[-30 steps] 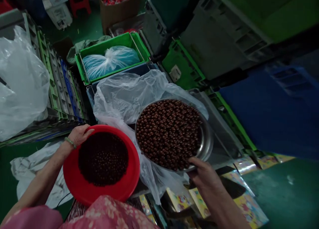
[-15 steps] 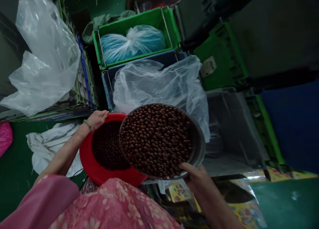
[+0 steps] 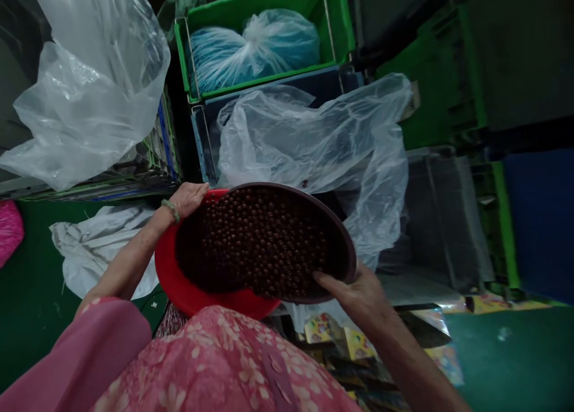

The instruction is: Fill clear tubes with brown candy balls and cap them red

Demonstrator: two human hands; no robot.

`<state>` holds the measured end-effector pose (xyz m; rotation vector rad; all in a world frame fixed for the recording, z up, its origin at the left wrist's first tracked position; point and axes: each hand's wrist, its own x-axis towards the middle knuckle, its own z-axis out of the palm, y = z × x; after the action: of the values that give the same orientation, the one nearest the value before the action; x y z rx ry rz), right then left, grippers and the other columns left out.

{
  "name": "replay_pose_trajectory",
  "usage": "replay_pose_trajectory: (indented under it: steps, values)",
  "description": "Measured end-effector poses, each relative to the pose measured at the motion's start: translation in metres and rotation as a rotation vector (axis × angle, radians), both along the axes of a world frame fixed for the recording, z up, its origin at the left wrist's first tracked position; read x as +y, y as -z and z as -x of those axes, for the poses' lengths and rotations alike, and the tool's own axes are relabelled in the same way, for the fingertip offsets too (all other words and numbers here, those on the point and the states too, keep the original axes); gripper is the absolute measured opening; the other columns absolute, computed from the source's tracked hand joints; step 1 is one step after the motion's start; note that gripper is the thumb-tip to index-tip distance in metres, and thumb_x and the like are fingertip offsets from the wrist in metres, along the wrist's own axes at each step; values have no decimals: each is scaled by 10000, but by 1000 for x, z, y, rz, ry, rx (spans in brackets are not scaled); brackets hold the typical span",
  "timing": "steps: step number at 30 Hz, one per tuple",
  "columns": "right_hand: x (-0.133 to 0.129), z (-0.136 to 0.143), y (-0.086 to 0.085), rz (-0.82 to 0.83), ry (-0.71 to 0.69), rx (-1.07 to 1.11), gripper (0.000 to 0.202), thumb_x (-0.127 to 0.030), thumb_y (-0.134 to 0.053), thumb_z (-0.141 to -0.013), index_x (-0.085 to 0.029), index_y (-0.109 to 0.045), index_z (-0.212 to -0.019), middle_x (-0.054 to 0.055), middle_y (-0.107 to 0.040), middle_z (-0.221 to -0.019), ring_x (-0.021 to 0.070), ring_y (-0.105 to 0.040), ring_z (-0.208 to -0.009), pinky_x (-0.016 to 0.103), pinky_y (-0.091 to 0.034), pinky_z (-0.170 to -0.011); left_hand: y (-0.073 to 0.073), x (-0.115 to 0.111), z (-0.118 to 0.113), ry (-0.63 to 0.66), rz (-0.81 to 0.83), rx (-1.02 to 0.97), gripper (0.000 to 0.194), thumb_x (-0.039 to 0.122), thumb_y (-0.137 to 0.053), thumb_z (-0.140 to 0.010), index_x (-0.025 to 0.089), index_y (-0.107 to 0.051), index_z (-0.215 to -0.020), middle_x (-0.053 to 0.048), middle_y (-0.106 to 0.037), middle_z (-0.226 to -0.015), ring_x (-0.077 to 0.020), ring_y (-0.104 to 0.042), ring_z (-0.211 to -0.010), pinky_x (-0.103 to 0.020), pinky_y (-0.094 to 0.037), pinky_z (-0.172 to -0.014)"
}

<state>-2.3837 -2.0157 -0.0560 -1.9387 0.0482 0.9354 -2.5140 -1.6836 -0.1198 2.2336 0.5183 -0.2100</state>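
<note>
My right hand (image 3: 359,289) grips the near right rim of a round metal bowl (image 3: 343,244), thumb inside the rim. Small round brown beads (image 3: 269,238) fill the bowl, which tilts left over a red basin (image 3: 168,262). At the bowl's left edge the beads run into the basin's dark contents. My left hand (image 3: 191,200), with a green bracelet (image 3: 170,210) at the wrist, is closed on the basin's far left rim. The basin's right part is hidden under the bowl.
Beyond the bowl, a clear plastic bag (image 3: 309,137) drapes over a blue crate (image 3: 200,140). Behind it, a green crate (image 3: 350,23) holds a tied bag of blue material (image 3: 269,47). Another plastic bag (image 3: 89,95) hangs at left; a white sack (image 3: 103,238) lies on the floor.
The bowl has tipped left, its right side lifted, and its beads now spill into the red basin. My left hand still holds the basin rim. The camera view has shifted.
</note>
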Motion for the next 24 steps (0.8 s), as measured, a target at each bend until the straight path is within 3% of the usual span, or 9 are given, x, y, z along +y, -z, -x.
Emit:
replay_pose_trajectory:
  steps: [2, 4, 8, 10, 14, 16, 18, 20, 24]
  values:
    - [2, 4, -6, -33, -132, -111, 788, -300, -748, -577, -208, -554, -1335, 51, -614, -1296, 271, -520, -1270, 415, -373, -1127, 0, 0, 2, -13, 19, -6, 454, 343, -249, -971, 177, -489, -624, 7, -505, -583, -120, -438, -588, -261, -329, -612]
    - [4, 8, -14, 2, -297, -241, 772, -291, -674, -686, -221, -468, -1428, 48, -513, -1427, 263, -456, -1341, 418, -330, -1156, -1, -1, 4, -26, 26, -13, 438, 336, -260, -964, 174, -502, -637, 13, -497, -584, -118, -432, -590, -259, -325, -620]
    - [10, 20, -34, 113, -620, -568, 707, -207, -534, -841, -264, -329, -1516, 76, -505, -1436, 244, -582, -1218, 316, -581, -856, -1, 0, 8, -55, 15, -28, 444, 343, -300, -954, 175, -463, -577, 34, -402, -538, -101, -377, -552, -257, -288, -591]
    - [15, 29, -44, 113, -755, -759, 743, -182, -497, -861, -283, -234, -1549, 95, -558, -1377, 254, -631, -1144, 320, -607, -771, 0, 0, 10, -59, 13, -37, 454, 363, -332, -950, 168, -478, -568, 41, -380, -531, -91, -362, -539, -252, -274, -573]
    - [27, 52, -62, 152, -975, -1058, 797, -163, -440, -872, -220, -78, -1580, 198, -579, -1305, 345, -654, -1066, 439, -616, -699, 4, 1, 12, -57, 15, -58, 446, 397, -390, -939, 149, -577, -619, 39, -440, -551, -85, -389, -552, -240, -285, -576]
    - [31, 63, -66, 191, -1042, -1176, 817, -100, -417, -873, -204, -21, -1580, 243, -565, -1295, 377, -647, -1058, 413, -602, -588, 6, 2, 12, -57, 8, -69, 438, 397, -400, -938, 142, -620, -659, 27, -489, -571, -90, -418, -568, -238, -302, -596]
    - [32, 71, -67, 205, -1094, -1258, 815, -32, -402, -870, -207, -42, -1579, 259, -556, -1297, 397, -613, -1118, 364, -583, -543, 6, 3, 13, -52, 0, -77, 425, 393, -406, -938, 140, -656, -705, 12, -541, -597, -95, -448, -578, -239, -319, -610]
    - [31, 74, -67, 172, -1133, -1300, 747, -18, -425, -875, -219, -195, -1556, 258, -516, -1347, 427, -524, -1236, 349, -584, -582, 6, 3, 13, -48, -10, -81, 410, 394, -420, -934, 140, -682, -749, -3, -585, -621, -100, -473, -579, -238, -334, -612]
    - [28, 75, -73, -16, -1065, -1341, 520, -49, -488, -882, -261, -473, -1356, 204, -256, -1560, 445, -276, -1411, 418, -584, -760, 4, 5, 13, -38, -35, -84, 384, 402, -449, -922, 147, -702, -785, -19, -626, -638, -111, -510, -584, -232, -354, -600]
